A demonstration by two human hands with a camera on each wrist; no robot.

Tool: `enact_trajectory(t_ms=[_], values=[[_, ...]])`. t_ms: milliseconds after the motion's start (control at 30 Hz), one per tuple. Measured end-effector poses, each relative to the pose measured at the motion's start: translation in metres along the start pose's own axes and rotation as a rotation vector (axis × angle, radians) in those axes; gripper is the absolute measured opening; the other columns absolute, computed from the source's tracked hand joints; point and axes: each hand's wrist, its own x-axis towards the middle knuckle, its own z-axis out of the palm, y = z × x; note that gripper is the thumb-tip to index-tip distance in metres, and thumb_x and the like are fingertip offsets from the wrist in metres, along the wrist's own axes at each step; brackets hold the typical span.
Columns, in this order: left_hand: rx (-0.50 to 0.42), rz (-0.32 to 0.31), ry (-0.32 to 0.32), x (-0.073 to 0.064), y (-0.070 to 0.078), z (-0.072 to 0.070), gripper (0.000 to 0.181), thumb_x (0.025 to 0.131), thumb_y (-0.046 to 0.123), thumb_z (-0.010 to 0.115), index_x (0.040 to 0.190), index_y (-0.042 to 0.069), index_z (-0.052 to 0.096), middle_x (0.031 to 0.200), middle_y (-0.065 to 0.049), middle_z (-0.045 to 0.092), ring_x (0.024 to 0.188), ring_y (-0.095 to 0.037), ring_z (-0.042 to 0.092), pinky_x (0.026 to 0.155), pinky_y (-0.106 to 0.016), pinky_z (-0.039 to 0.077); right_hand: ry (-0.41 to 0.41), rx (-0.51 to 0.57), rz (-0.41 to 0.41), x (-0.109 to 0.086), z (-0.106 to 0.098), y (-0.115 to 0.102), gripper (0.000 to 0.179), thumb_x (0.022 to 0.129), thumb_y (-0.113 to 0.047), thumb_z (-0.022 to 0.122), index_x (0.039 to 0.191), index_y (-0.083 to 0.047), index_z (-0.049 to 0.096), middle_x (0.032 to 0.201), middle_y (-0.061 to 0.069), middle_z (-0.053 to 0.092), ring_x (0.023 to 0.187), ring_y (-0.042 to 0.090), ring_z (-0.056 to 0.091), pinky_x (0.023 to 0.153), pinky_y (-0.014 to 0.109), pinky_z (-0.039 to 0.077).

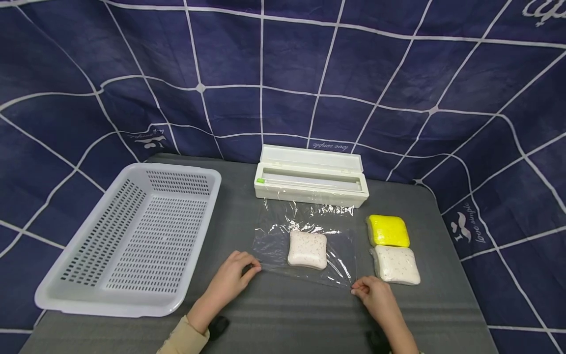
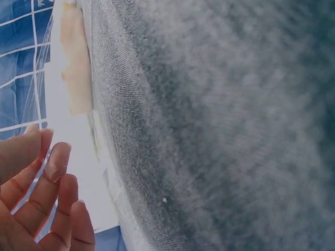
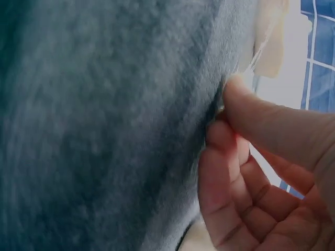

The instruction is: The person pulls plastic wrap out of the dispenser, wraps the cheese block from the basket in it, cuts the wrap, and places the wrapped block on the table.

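Note:
A sheet of clear cling film (image 1: 274,248) lies spread in front of a white dispenser box (image 1: 309,191) with its lid up. On the film sits a white speckled, pillow-shaped block (image 1: 307,250), like a bar of soap. My left hand (image 1: 234,278) pinches the film's near left corner between thumb and forefinger. In the left wrist view, film stretches away from the fingertips (image 2: 32,128). At the near right corner, my right hand (image 1: 373,295) pinches the film, its other fingers curled in the right wrist view.
To the right lie a yellow block (image 1: 389,231) and another white speckled block (image 1: 397,265), both shiny as if wrapped. A pale perforated plastic basket (image 1: 201,236) stands at the left on the grey tabletop (image 1: 283,314). A blue checked cloth (image 1: 230,59) hangs behind and at the sides.

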Motion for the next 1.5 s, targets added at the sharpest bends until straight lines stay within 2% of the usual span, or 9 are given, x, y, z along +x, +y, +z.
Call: enact_trajectory(t_ms=[167,300,533,833,933,1067,1200,1333,1500], values=[[-0.006,-0.006,0.007,0.001,0.000,-0.001,0.007,0.086,0.023,0.077,0.083,0.023,0.070,0.083,0.014,0.065,0.084,-0.008,0.053,0.075,-0.030,0.049,-0.064,0.091,0.074,0.001,-0.006,-0.001,0.019,0.068,0.001,0.085,0.074,-0.009,0.071,0.071,-0.003,0.064,0.060,0.001,0.056,0.058,0.021,0.050],[-0.014,-0.022,0.008,0.001,-0.002,-0.002,0.006,0.086,0.022,0.076,0.085,0.023,0.071,0.085,0.013,0.066,0.085,-0.007,0.053,0.076,-0.031,0.050,-0.070,0.092,0.063,0.003,-0.009,-0.002,0.022,0.066,0.006,0.085,0.078,-0.007,0.070,0.071,-0.002,0.062,0.061,0.001,0.056,0.058,0.020,0.051],[-0.005,-0.036,0.027,0.002,-0.002,-0.001,0.003,0.087,0.023,0.075,0.087,0.021,0.073,0.086,0.011,0.068,0.084,-0.008,0.056,0.076,-0.032,0.051,0.087,0.031,-0.007,0.007,-0.008,-0.002,0.018,0.071,-0.001,0.086,0.074,-0.007,0.069,0.068,-0.002,0.061,0.058,0.001,0.050,0.054,0.021,0.047],[-0.033,-0.091,0.073,0.009,-0.001,0.003,0.005,0.087,0.019,0.075,0.085,0.018,0.071,0.081,0.008,0.068,0.074,-0.007,0.054,0.064,-0.029,0.047,0.187,-0.002,-0.033,0.012,-0.007,0.000,0.018,0.076,-0.010,0.084,0.074,-0.008,0.066,0.072,-0.001,0.051,0.063,0.006,0.044,0.055,0.022,0.044],[-0.034,-0.116,0.070,0.011,-0.001,0.004,0.005,0.088,0.021,0.074,0.086,0.017,0.072,0.078,0.009,0.067,0.069,-0.006,0.049,0.060,-0.026,0.042,0.225,-0.008,-0.035,0.014,-0.006,0.000,0.019,0.078,-0.011,0.083,0.074,-0.009,0.064,0.075,0.000,0.053,0.068,0.010,0.045,0.057,0.025,0.043],[-0.037,-0.109,0.084,0.013,0.000,0.004,0.005,0.089,0.021,0.074,0.086,0.018,0.072,0.073,0.011,0.065,0.066,-0.005,0.047,0.058,-0.024,0.040,0.260,0.015,0.002,0.019,-0.004,-0.002,0.018,0.078,-0.009,0.083,0.074,-0.008,0.065,0.081,0.005,0.064,0.070,0.014,0.050,0.057,0.025,0.044],[-0.043,-0.096,0.096,0.016,0.001,0.005,0.005,0.089,0.021,0.074,0.085,0.019,0.071,0.070,0.014,0.065,0.067,-0.007,0.051,0.059,-0.025,0.041,0.234,0.053,0.082,0.025,-0.004,-0.004,0.014,0.081,-0.012,0.081,0.078,-0.006,0.068,0.080,0.007,0.069,0.066,0.014,0.052,0.054,0.023,0.042],[-0.041,-0.094,0.098,0.019,0.002,0.006,0.006,0.090,0.020,0.073,0.085,0.018,0.071,0.068,0.014,0.064,0.068,-0.009,0.054,0.060,-0.026,0.043,0.155,0.062,0.155,0.030,-0.005,-0.005,0.017,0.086,-0.016,0.076,0.081,-0.004,0.065,0.070,0.004,0.062,0.060,0.012,0.048,0.053,0.022,0.039],[-0.005,-0.081,0.113,0.024,0.002,0.008,0.005,0.090,0.019,0.072,0.087,0.016,0.071,0.066,0.012,0.063,0.067,-0.010,0.054,0.058,-0.028,0.044,0.113,0.038,0.126,0.037,-0.006,-0.003,0.019,0.087,-0.014,0.075,0.082,-0.003,0.061,0.067,0.004,0.059,0.058,0.012,0.048,0.054,0.024,0.039]])
